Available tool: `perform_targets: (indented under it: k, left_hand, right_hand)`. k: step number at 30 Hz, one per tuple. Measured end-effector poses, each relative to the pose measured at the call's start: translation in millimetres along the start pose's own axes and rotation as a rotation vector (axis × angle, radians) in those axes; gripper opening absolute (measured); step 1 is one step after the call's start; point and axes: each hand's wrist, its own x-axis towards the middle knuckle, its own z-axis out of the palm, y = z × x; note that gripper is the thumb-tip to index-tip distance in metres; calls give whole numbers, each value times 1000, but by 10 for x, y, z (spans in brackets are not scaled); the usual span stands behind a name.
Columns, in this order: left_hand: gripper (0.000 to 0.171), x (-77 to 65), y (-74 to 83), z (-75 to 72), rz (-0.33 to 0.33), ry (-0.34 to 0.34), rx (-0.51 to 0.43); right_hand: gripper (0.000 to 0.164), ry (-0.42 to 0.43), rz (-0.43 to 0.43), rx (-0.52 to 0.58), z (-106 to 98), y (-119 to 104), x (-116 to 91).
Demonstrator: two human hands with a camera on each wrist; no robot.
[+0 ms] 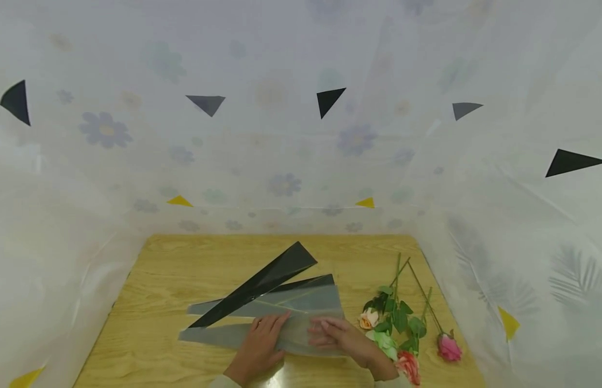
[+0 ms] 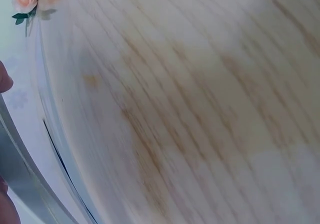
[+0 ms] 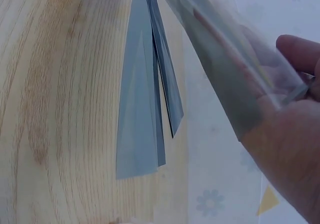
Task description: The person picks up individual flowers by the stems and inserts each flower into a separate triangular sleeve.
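A tapered, translucent grey flower sleeve [image 1: 228, 335] lies across both hands near the table's front. My left hand [image 1: 262, 345] holds it around the middle, fingers over the far edge and thumb on the near side. At the sleeve's wide end is my right hand [image 1: 346, 342]. Its fingers show through the clear film in the right wrist view, apparently inside, while the thumb [image 3: 299, 53] stays outside, apart from them. Just beyond, a second grey sleeve with a black edge [image 1: 305, 296] rests on the table. A folded black sleeve [image 1: 269, 277] lies slanted over it.
Several artificial roses lie to the right: a peach rose [image 1: 369, 318], a green one [image 1: 384, 345], a coral one [image 1: 408, 366] beside my right wrist, and a pink rose [image 1: 448, 347]. The wooden table [image 1: 136, 323] is enclosed by pale flower-printed sheets [image 1: 281, 161].
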Motion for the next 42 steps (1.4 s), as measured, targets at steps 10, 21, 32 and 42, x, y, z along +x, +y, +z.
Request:
perform_targets:
  k: [10, 21, 32, 42]
  left_hand:
    - [86, 27, 61, -8, -24, 7, 32]
    - [93, 91, 12, -50, -73, -25, 26]
    - [82, 83, 28, -46, -43, -29, 34]
    - [81, 52, -54, -101, -76, -11, 21]
  right_hand:
    - [51, -12, -4, 23, 46, -2, 30]
    - [46, -116, -53, 145, 21, 4, 70]
    - [50, -125, -16, 169, 44, -24, 71]
    - [67, 7, -36, -63, 47, -157, 2]
